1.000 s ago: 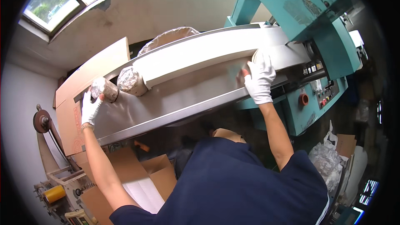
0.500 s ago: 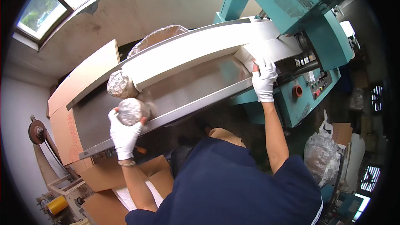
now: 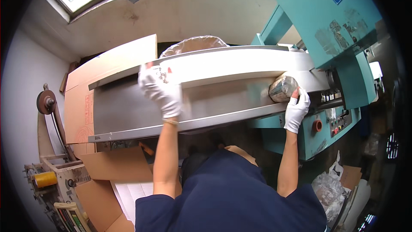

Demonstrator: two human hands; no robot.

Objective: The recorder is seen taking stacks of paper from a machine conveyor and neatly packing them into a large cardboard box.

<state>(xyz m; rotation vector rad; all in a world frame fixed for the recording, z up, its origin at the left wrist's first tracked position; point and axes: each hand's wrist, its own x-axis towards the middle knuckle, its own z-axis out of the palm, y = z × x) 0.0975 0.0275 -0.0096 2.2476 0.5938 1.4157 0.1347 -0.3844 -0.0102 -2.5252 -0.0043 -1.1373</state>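
A short cylinder wrapped in clear plastic [image 3: 280, 89] lies at the right end of a long grey metal trough [image 3: 128, 122]. My right hand [image 3: 297, 111], in a white glove with bare fingertips, holds its right end. Farther left, my gloved left hand [image 3: 161, 92] is smeared by motion. Between its thumb and forefinger shows part of a second plastic-wrapped cylinder [image 3: 162, 74], mostly hidden by the hand. That one sits at the left end of a long white bar [image 3: 231, 65] running along the trough's far side.
At right stands a teal machine [image 3: 343, 64] with a control panel [image 3: 339, 122]. An open cardboard box [image 3: 116, 163] is below the trough's left part, and a cardboard sheet [image 3: 79, 107] leans beyond its left end. A plastic-lined container [image 3: 195, 45] stands behind. Crumpled plastic [image 3: 328, 191] lies at lower right.
My left hand has left the nearer wrapped cylinder and reached up to the farther one. A wrapped cylinder now lies at my right hand, where a white end piece was before. The view has turned.
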